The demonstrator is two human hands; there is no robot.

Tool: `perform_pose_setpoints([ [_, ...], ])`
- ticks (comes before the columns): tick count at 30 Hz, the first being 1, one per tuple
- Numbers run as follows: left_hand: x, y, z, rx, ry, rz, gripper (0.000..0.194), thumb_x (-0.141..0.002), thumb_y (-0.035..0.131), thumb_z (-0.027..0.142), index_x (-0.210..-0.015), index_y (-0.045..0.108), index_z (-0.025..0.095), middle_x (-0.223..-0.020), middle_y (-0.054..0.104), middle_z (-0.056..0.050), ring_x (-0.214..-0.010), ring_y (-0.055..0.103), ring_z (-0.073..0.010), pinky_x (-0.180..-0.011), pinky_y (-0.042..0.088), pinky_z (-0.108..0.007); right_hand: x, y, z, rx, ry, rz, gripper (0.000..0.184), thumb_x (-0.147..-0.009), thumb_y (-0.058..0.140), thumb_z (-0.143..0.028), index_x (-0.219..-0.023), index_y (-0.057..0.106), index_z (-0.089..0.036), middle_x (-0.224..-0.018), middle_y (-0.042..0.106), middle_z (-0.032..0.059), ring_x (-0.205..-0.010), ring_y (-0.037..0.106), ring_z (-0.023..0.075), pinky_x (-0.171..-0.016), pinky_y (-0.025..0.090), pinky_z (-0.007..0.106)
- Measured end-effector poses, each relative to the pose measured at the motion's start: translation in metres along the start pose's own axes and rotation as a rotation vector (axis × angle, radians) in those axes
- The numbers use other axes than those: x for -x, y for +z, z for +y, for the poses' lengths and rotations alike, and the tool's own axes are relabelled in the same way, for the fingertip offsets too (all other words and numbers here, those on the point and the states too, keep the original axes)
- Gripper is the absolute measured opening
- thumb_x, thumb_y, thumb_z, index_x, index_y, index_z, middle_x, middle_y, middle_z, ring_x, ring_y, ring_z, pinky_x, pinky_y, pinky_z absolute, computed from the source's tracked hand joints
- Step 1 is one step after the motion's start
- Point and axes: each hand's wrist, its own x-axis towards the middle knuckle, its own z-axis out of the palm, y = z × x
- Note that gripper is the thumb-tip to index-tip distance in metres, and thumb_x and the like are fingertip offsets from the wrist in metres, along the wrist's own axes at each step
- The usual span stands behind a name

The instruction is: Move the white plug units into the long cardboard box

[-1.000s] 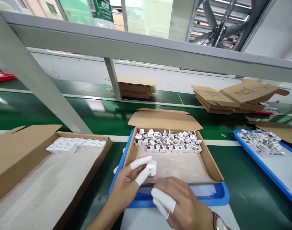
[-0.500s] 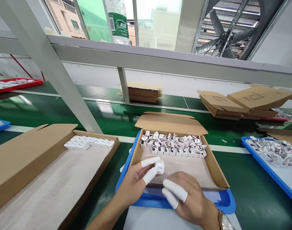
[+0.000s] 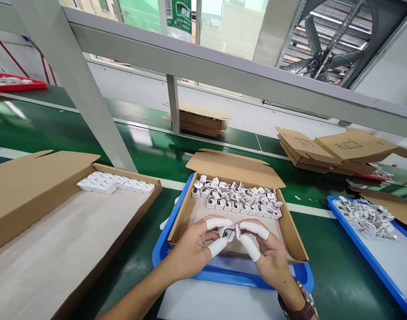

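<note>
My left hand (image 3: 195, 244) pinches a small white plastic housing (image 3: 226, 233) between thumb and fingertips in white finger covers. The dark inside of the housing faces up. My right hand (image 3: 269, 251) grips a thin white cap (image 3: 238, 231) beside it, also with covered fingertips. Short reddish wires seem to run between the two pieces. Both hands are over the near part of an open cardboard box (image 3: 295, 233). Toward its far side, rows of similar white housings (image 3: 236, 205) stand with caps and wires loose on top.
The box rests in a blue tray (image 3: 163, 242). To the left, another cardboard box (image 3: 99, 262) holds closed white pieces (image 3: 103, 182). A blue tray (image 3: 363, 255) on the right carries a heap of wired white parts (image 3: 368, 218). A slanted metal post (image 3: 96, 111) rises at the left.
My right hand has come up to the housing and now grips the cap. The housing in my left hand has been turned, showing its open inside. The camera view has tilted.
</note>
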Motion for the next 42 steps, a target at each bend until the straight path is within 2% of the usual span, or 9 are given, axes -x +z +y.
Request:
perform_pose_setpoints([
  [6,0.004,-0.006,-0.004,0.009,0.034,0.018,0.031,-0.085,0.068,0.021,-0.116,0.07,0.017,-0.118,0.072,-0.011,-0.101,0.07,-0.0225,-0.097,0.056,-0.038,0.004,0.009,0.004,-0.123,0.138,0.061,0.022,-0.096,0.063,-0.024,-0.117,0.069,-0.026,-0.115,0.074,0.0074,-0.104,0.072,0.0219,-0.095,0.061,0.037],
  [9,0.005,-0.008,-0.007,-0.037,0.053,0.038,0.029,-0.087,0.067,0.021,-0.115,0.07,0.016,-0.107,0.073,-0.008,-0.092,0.07,-0.02,-0.09,0.059,-0.036,0.005,0.013,0.004,-0.174,0.156,0.077,0.022,-0.096,0.065,-0.023,-0.117,0.071,-0.026,-0.119,0.073,0.0088,-0.106,0.071,0.0227,-0.095,0.06,0.037],
  [15,0.008,-0.003,-0.009,-0.214,0.293,0.175,0.017,-0.09,0.062,0.017,-0.103,0.073,0.019,-0.111,0.073,-0.008,-0.093,0.072,-0.0195,-0.082,0.061,-0.031,0.011,0.018,0.004,-0.239,0.218,0.105,0.019,-0.094,0.068,-0.027,-0.113,0.072,-0.026,-0.112,0.073,0.0084,-0.099,0.073,0.0228,-0.094,0.06,0.037],
  [20,0.009,-0.002,-0.016,-0.444,0.522,0.297,0.017,-0.092,0.061,0.011,-0.102,0.071,0.019,-0.112,0.073,-0.008,-0.101,0.071,-0.0184,-0.086,0.059,-0.027,0.009,0.017,0.001,-0.135,0.079,0.046,0.023,-0.097,0.061,-0.019,-0.118,0.068,-0.027,-0.111,0.069,0.0087,-0.099,0.069,0.0213,-0.09,0.059,0.036],
  [24,0.009,-0.004,-0.018,-0.484,0.565,0.347,0.016,-0.09,0.062,0.009,-0.099,0.07,0.019,-0.11,0.074,-0.007,-0.096,0.072,-0.0164,-0.084,0.059,-0.025,0.011,0.018,0.003,-0.031,-0.021,-0.004,0.032,-0.097,0.06,-0.015,-0.125,0.066,-0.029,-0.103,0.068,0.0076,-0.094,0.068,0.0204,-0.085,0.059,0.035],
  [30,0.009,-0.004,-0.019,-0.547,0.699,0.404,0.023,-0.088,0.062,0.003,-0.101,0.07,0.02,-0.11,0.073,-0.006,-0.101,0.072,-0.0161,-0.091,0.058,-0.024,0.018,0.026,0.006,-0.276,0.245,0.012,0.027,-0.095,0.068,-0.03,-0.121,0.067,-0.028,-0.095,0.073,0.0051,-0.083,0.074,0.019,-0.083,0.061,0.034],
  [36,0.008,-0.003,-0.025,-0.632,0.853,0.405,0.026,-0.088,0.066,0.001,-0.109,0.069,0.016,-0.116,0.071,-0.013,-0.105,0.071,-0.0202,-0.09,0.061,-0.027,0.01,0.025,-0.001,-0.394,0.445,-0.01,0.024,-0.097,0.063,-0.042,-0.106,0.07,-0.021,-0.078,0.074,0.0037,-0.063,0.072,0.017,-0.065,0.061,0.032],
  [39,0.008,-0.003,-0.025,-0.622,0.874,0.377,0.028,-0.088,0.066,0.0,-0.111,0.068,0.015,-0.118,0.07,-0.015,-0.108,0.071,-0.0214,-0.092,0.061,-0.029,0.01,0.023,0.002,-0.336,0.363,0.004,0.016,-0.097,0.065,-0.035,-0.102,0.071,-0.021,-0.081,0.074,0.004,-0.069,0.072,0.0174,-0.071,0.061,0.032],
  [42,0.008,-0.002,-0.025,-0.592,0.87,0.364,0.029,-0.087,0.066,-0.001,-0.11,0.07,0.016,-0.118,0.07,-0.013,-0.108,0.07,-0.0206,-0.095,0.06,-0.029,0.011,0.022,0.004,-0.168,0.169,0.059,0.011,-0.096,0.064,-0.024,-0.104,0.072,-0.024,-0.1,0.072,0.0065,-0.091,0.071,0.0198,-0.085,0.059,0.034],
])
